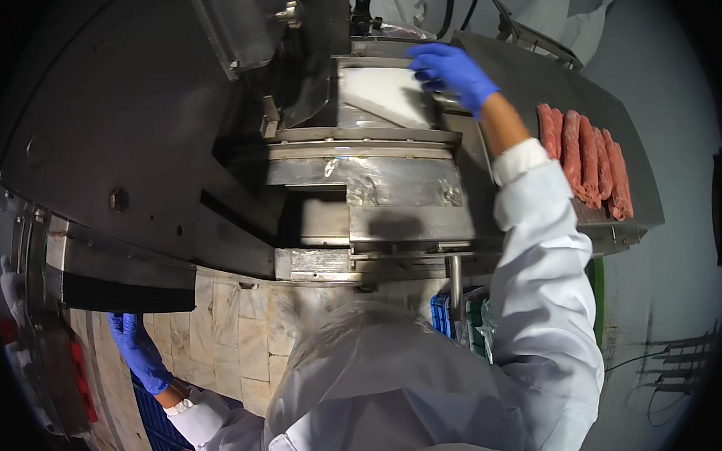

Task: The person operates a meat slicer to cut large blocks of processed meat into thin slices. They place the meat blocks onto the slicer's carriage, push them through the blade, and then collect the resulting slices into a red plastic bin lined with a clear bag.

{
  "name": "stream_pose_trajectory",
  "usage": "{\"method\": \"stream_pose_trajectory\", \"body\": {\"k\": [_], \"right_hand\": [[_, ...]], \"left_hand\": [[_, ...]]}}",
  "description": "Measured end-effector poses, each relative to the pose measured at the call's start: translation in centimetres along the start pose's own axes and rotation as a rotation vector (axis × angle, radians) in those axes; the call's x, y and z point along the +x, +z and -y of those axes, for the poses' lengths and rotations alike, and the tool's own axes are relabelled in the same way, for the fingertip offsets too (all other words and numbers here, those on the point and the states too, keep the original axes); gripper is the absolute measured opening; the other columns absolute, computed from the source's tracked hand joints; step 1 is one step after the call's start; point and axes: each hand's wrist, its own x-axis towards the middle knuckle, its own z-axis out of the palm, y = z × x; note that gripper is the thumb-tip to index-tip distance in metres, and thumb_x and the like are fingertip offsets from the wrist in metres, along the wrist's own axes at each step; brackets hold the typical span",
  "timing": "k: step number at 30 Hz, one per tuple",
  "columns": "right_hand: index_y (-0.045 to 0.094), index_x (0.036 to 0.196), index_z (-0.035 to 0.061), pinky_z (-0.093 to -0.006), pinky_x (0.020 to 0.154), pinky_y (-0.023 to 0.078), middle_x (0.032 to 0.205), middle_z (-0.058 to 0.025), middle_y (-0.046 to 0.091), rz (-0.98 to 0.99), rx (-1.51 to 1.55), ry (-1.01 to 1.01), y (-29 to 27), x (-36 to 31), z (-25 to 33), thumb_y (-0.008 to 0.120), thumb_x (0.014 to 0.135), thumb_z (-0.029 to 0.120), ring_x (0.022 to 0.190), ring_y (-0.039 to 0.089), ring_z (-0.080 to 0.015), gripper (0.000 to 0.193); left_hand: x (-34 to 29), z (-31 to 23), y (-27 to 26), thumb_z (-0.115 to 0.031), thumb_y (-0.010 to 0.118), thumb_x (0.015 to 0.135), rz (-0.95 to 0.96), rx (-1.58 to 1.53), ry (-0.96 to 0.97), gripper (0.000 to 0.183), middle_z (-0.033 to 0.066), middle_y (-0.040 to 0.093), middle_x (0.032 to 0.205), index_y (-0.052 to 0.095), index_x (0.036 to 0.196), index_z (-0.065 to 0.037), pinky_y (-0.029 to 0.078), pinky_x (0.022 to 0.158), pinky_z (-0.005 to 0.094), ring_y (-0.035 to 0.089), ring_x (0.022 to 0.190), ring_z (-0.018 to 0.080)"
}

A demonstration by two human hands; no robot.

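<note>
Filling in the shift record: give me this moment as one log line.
right hand: on white block in steel machine | left hand: hanging low, empty | meat strips: on machine's right shelf

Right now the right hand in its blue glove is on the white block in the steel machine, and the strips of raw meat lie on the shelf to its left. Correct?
Not quite. The head view shows the strips of raw meat on the shelf to the right of the right hand, not its left. The blue-gloved hand does rest on the white block in the steel machine.
</note>
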Motion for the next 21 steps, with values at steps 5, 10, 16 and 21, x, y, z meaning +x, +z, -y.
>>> {"method": "stream_pose_trajectory", "body": {"k": [5,10,16,21], "right_hand": [[0.06,0.126,0.0158,-0.0249,0.078,0.045,0.106,0.0032,0.065,-0.403,-0.277,-0.108,-18.1,-11.8,2.4,0.055,0.094,0.025,0.088,0.057,-0.0059,0.033],[0.056,0.128,0.0102,-0.0295,0.073,0.048,0.108,-0.0059,0.064,-0.872,-0.387,-0.032,-30.6,-22.1,0.9,0.061,0.091,0.029,0.086,0.059,-0.0117,0.042],[0.051,0.13,0.0019,-0.0409,0.093,0.047,0.122,-0.0246,0.058,-0.882,-0.931,0.137,-27.1,-24.0,-4.1,0.063,0.083,0.041,0.114,0.057,-0.0359,0.062],[0.04,0.137,0.0128,-0.0494,0.098,0.042,0.131,-0.0271,0.046,-0.803,-1.255,0.225,-20.0,-20.8,-6.0,0.064,0.071,0.061,0.123,0.047,-0.0409,0.085]], "left_hand": [[1.4,0.9,-1.7,-0.014,0.059,0.091,0.021,0.034,0.016,0.054,0.0124,0.051,0.133,0.04,0.139,0.002,0.038,0.104,0.0393,0.05,0.121,0.0218],[1.2,0.7,-1.9,-0.021,0.053,0.095,0.037,0.055,-0.045,0.054,0.012,0.047,0.139,0.035,0.143,-0.003,0.032,0.108,0.0433,0.045,0.127,0.0246],[1.8,1.1,-2.5,-0.024,0.049,0.098,0.032,0.079,-0.045,0.053,0.012,0.041,0.144,0.034,0.145,-0.004,0.028,0.111,0.0414,0.038,0.133,0.0249],[1.7,0.9,-1.5,-0.024,0.05,0.098,0.036,0.026,-0.036,0.055,0.0123,0.04,0.146,0.033,0.145,-0.003,0.027,0.112,0.0414,0.036,0.135,0.0247]]}}
